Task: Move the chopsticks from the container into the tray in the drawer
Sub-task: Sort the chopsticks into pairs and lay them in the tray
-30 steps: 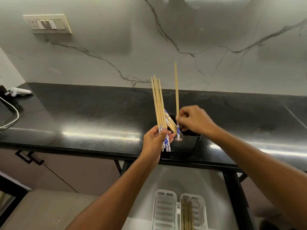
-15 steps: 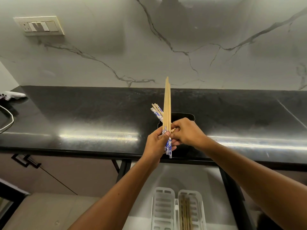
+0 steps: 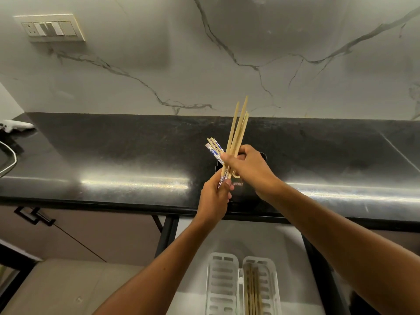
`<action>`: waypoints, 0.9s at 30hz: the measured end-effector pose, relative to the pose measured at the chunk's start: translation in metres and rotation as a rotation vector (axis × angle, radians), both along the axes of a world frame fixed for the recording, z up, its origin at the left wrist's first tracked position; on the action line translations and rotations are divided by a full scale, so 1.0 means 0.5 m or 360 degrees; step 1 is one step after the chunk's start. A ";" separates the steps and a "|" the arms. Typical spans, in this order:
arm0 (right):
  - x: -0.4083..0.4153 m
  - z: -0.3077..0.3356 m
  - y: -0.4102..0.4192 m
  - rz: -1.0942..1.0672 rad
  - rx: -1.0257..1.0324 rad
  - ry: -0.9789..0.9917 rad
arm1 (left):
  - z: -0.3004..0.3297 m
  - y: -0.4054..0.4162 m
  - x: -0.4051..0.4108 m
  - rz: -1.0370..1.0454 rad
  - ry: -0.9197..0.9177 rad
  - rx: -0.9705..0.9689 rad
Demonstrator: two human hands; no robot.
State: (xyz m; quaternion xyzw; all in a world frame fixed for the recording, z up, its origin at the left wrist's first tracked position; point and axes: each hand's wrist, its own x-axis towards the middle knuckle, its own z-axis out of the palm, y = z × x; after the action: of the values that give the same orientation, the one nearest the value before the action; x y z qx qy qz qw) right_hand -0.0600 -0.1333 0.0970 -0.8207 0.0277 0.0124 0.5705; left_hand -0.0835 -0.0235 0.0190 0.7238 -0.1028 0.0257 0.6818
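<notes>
Several wooden chopsticks (image 3: 237,130) with blue-and-white patterned ends stand nearly upright in a bunch over the black container (image 3: 246,189) on the counter. My left hand (image 3: 214,196) grips the bunch at its lower end. My right hand (image 3: 248,167) is closed around the same bunch a little higher, hiding most of the container. More chopsticks (image 3: 213,147) lean out of the container to the left. The white slotted tray (image 3: 243,283) lies in the open drawer below, with several chopsticks (image 3: 253,289) in its right compartment.
The black counter (image 3: 136,155) runs across the view under a marble wall. A white device with a cable (image 3: 13,126) lies at the far left. A switch plate (image 3: 50,28) is on the wall. Dark drawer frame rails (image 3: 167,235) flank the open drawer.
My right hand brought its single chopstick over to the bunch in my left hand. Both hands now hold the bunch together, and it has tilted slightly to the right.
</notes>
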 end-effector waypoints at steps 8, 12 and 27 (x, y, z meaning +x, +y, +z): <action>0.025 -0.013 0.053 0.0206 0.0073 -0.0104 | -0.032 0.058 0.004 0.0057 0.0051 0.0236; 0.029 -0.037 0.094 0.0224 -0.0107 -0.0267 | -0.050 0.090 0.018 0.0090 0.0061 0.0391; 0.104 -0.101 0.179 0.0418 -0.0398 -0.0506 | -0.060 0.194 0.111 0.0071 0.0060 0.0347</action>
State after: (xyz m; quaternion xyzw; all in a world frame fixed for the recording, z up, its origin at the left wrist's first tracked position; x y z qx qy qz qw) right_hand -0.0080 -0.0436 0.0464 -0.8731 -0.1682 -0.0462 0.4552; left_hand -0.0280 0.0736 -0.0109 0.7961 -0.0759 0.0160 0.6001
